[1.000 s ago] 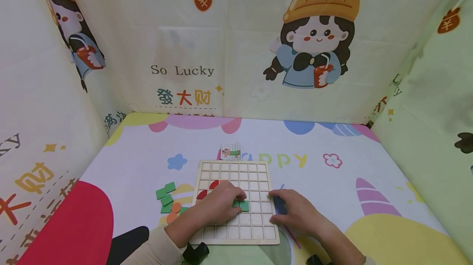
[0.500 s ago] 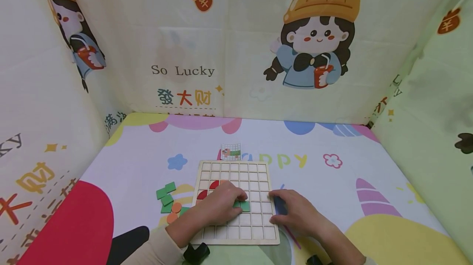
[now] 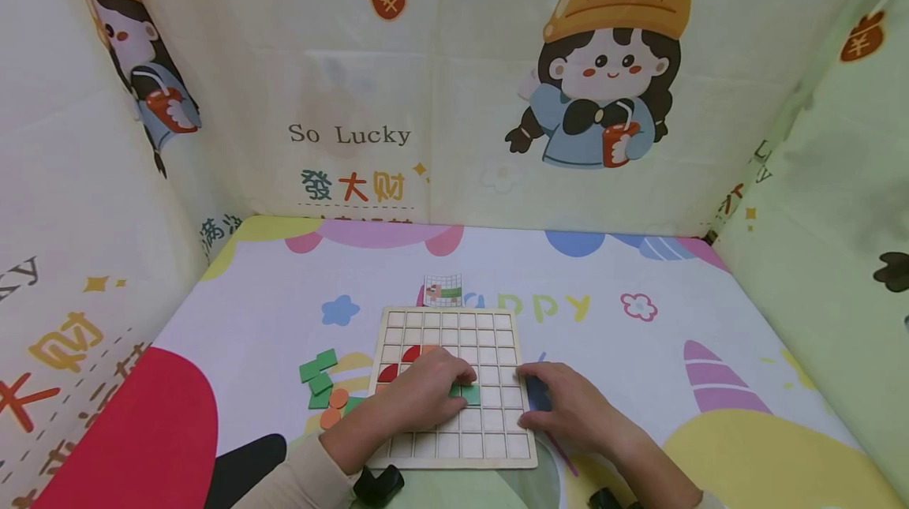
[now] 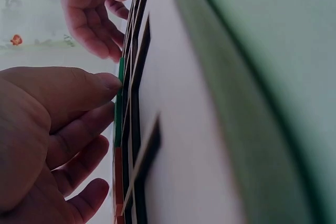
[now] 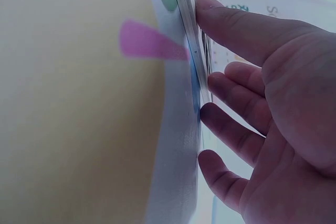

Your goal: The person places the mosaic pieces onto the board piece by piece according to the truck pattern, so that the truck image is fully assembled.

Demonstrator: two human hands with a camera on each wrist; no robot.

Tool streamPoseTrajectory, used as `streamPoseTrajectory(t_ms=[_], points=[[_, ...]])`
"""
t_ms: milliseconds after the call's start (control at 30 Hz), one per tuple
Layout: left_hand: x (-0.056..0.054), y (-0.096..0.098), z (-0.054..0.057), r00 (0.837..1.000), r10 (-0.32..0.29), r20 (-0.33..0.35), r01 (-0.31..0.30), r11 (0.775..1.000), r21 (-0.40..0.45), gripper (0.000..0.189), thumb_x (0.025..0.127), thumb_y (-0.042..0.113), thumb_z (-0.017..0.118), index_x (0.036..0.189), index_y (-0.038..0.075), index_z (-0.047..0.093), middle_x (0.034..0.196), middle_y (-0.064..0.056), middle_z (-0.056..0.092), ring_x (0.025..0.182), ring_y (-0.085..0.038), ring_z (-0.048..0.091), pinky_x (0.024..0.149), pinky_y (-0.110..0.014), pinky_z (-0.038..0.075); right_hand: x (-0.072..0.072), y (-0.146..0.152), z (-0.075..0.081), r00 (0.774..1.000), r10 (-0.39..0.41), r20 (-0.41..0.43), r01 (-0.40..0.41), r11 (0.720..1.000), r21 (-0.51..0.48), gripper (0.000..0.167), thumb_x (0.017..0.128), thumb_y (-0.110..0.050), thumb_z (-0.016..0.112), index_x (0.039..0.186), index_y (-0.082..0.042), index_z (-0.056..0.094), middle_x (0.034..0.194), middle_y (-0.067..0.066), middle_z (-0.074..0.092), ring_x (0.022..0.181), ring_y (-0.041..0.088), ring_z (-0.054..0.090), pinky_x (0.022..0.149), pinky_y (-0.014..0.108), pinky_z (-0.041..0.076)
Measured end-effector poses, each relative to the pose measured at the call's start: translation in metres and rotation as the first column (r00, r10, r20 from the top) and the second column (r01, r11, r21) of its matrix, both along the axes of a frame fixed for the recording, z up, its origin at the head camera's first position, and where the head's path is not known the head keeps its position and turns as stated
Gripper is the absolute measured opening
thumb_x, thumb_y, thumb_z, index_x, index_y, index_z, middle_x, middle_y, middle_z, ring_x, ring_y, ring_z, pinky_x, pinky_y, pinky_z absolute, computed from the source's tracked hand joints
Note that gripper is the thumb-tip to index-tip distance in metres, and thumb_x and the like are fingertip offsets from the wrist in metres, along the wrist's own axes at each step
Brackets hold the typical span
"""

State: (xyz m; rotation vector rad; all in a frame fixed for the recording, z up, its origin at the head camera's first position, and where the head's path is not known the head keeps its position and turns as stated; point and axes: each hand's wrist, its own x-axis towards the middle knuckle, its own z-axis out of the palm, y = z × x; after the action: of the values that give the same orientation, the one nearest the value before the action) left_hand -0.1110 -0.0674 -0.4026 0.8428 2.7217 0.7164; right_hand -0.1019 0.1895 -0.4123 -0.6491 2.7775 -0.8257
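Observation:
In the head view, my left hand (image 3: 422,387) lies over a wooden grid board (image 3: 454,462). Its thumb and index finger pinch at a green square tile (image 3: 470,395) set in the grid. From the left wrist view, the thumb tip meets the tile row's green edge (image 4: 118,124), and the other fingers are loosely bent. My right hand (image 3: 568,402) rests its fingertips against the board's right edge, fingers spread. Red quarter-round tiles (image 3: 388,373) sit in cells to the left; part of the pattern is hidden under the left hand.
Loose green squares (image 3: 321,384) and orange round tiles (image 3: 339,398) lie left of the board. A small printed grid card (image 3: 443,290) stands just behind it. A patterned cloth (image 3: 604,272) covers the table, and printed cloth walls (image 3: 483,99) surround it.
The green tile by my left fingertips has shifted very slightly to the right since a second ago. Both hands otherwise hold nearly the same place.

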Motion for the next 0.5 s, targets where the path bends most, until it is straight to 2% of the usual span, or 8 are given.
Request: streamPoseTrajectory(t_ms=[233,500], points=[[-0.0017,-0.0004,-0.0005,1.000,0.000,-0.010,0.000,1.000,0.012,0.026,0.087,0.021,0.078,0.111,0.012,0.073,0.099,0.009,0.066,0.096,-0.012,0.053,0.087,-0.030,0.048,-0.0006,-0.0003,0.0001,1.000,-0.002,0.003,0.002,1.000,-0.002,0.056,0.078,-0.032,0.085,0.126,-0.010,0.063,0.123,0.004,0.063,0.118,0.029,0.056,0.100,0.052,0.042],[-0.0015,-0.0019,-0.0026,1.000,0.017,0.013,-0.017,1.000,0.014,0.026,0.086,0.021,0.078,0.110,0.013,0.073,0.097,0.011,0.063,0.096,-0.011,0.052,0.086,-0.029,0.048,0.0005,-0.0008,0.0010,1.000,-0.012,0.017,0.012,1.000,-0.006,0.057,0.078,-0.032,0.085,0.126,-0.010,0.064,0.124,0.006,0.063,0.119,0.031,0.056,0.101,0.054,0.041]])
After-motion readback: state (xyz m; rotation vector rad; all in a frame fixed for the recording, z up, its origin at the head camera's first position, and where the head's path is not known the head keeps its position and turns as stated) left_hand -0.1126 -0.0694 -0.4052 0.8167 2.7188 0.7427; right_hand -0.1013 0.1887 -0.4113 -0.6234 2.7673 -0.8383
